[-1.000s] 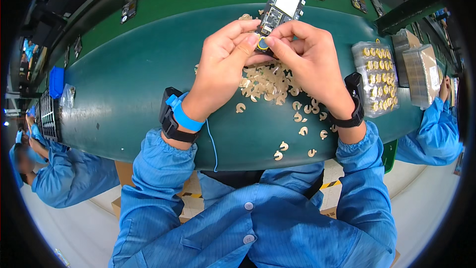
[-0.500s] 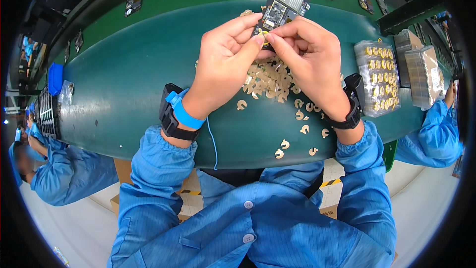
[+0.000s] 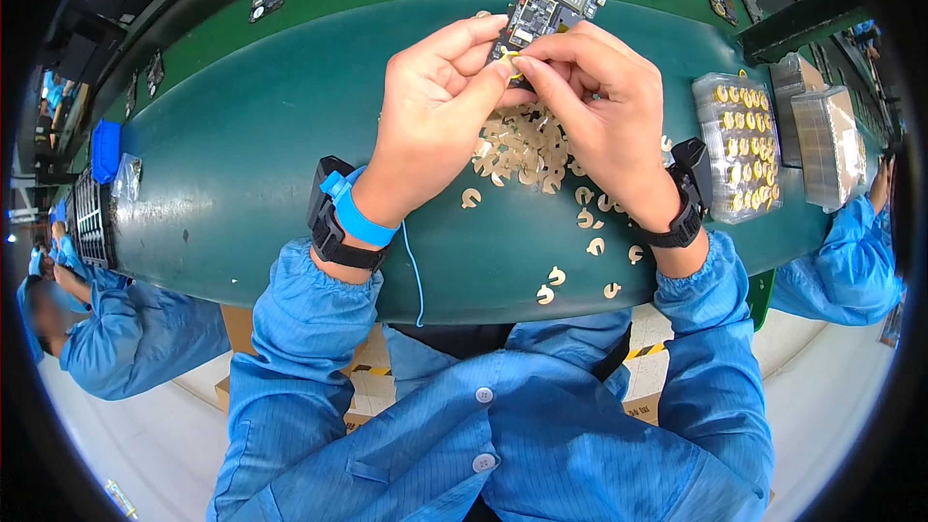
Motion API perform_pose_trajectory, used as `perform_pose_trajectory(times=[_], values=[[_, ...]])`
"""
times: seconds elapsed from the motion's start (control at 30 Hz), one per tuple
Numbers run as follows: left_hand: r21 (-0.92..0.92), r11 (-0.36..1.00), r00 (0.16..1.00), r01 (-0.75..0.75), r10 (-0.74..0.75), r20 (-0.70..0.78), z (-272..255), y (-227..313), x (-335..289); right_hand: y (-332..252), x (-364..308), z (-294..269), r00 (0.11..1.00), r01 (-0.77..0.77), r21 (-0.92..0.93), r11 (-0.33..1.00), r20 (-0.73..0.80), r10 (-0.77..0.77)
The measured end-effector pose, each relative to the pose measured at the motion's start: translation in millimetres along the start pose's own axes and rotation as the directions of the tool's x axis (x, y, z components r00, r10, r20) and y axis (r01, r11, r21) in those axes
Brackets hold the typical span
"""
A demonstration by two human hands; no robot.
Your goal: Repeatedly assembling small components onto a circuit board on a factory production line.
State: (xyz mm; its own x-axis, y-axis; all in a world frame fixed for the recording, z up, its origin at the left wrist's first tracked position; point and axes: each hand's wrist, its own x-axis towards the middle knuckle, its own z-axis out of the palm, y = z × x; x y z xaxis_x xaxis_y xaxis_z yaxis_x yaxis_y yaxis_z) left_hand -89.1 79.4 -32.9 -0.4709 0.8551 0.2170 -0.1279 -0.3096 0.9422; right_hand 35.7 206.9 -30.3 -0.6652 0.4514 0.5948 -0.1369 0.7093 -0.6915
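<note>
The left hand holds a circuit board up over the tabletop, between thumb and curled fingers at its lower end. The board tilts away, its metal-shielded face toward the wearer, probably so that this lower end sits close in front of both hands and in plain sight. There a yellow-rimmed disc shows on the board, under the left thumb tip, which seems to pin it as a steady backing.

The right hand comes in from the other side, thumb and forefinger pinched together at the disc's edge; whether they grip the rim or something thin on it is hidden by the fingertips. Its other fingers curl inward, likely clear of the components.

Below the hands lies a pile of pale notched discs, with loose ones scattered toward the near edge, within easy reach. A clear plastic tray of yellow-rimmed round parts in rows stands beyond the right wrist, presumably spaced for picking up singly. A blue wrist strap circles the left wrist, its thin cord hanging toward the near edge, perhaps as anti-static grounding for handling bare boards.
</note>
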Motion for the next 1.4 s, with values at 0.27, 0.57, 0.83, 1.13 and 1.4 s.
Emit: perform_pose_trajectory(times=[0.27, 0.57, 0.83, 1.13, 1.4], values=[[-0.044, 0.999, 1.000, 0.025, -0.026, -0.018, -3.8, -1.1, 3.4, 6.2, 1.9, -3.3, 1.000, -0.021, 0.013, 1.000, 0.014, 0.020], [-0.088, 0.995, 0.998, 0.039, -0.042, -0.037, -4.5, 2.7, 3.4, 6.0, 2.3, -3.6, 0.992, 0.123, -0.031, 0.992, 0.036, -0.121], [-0.059, 0.998, 0.999, 0.033, -0.035, -0.027, -3.3, 3.1, 2.0, 5.2, 0.5, -4.3, 0.990, 0.132, -0.031, 0.991, 0.051, -0.131], [-0.115, 0.992, 0.997, 0.054, -0.060, -0.048, -6.4, 0.3, 4.8, 7.7, 2.1, -5.1, 0.986, 0.129, -0.039, 0.991, 0.107, -0.125], [-0.180, 0.982, 0.991, 0.065, -0.085, -0.108, -2.2, 3.0, 5.9, 12.8, 6.6, -11.2, 0.983, 0.172, 0.097, 0.980, 0.040, -0.177]])
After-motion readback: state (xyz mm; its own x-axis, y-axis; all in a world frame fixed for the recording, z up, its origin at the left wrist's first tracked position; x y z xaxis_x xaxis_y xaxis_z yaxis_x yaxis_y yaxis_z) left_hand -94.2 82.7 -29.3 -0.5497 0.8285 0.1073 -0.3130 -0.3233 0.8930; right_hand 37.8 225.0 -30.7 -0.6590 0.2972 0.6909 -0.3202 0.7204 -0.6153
